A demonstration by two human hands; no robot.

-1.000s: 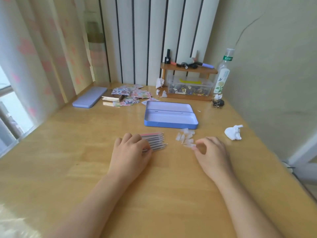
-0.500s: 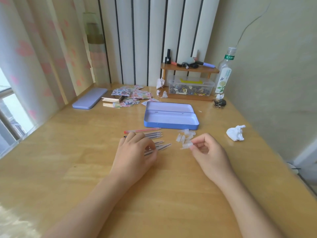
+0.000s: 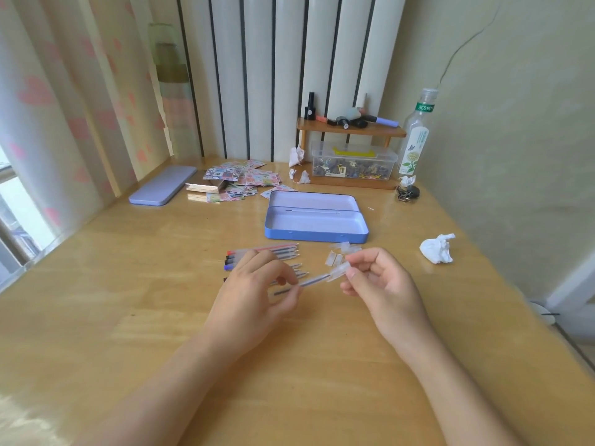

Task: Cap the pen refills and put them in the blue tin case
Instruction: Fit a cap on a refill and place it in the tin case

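My left hand pinches a thin pen refill just above the table, tip pointing right. My right hand holds a clear plastic cap at that tip; the cap and tip meet or nearly meet. Several more refills lie in a row on the table behind my left hand, partly hidden by it. A small heap of clear caps lies beside them. The open blue tin case sits just beyond, with nothing visible inside it.
The tin's lid lies at the far left beside a pile of stickers. A crumpled white tissue sits at the right. At the back stand a small wooden shelf, a clear box and a bottle.
My left hand has lifted one refill off the row and turned it toward the right. My right hand picked a cap from the heap and brought it to the refill's tip.
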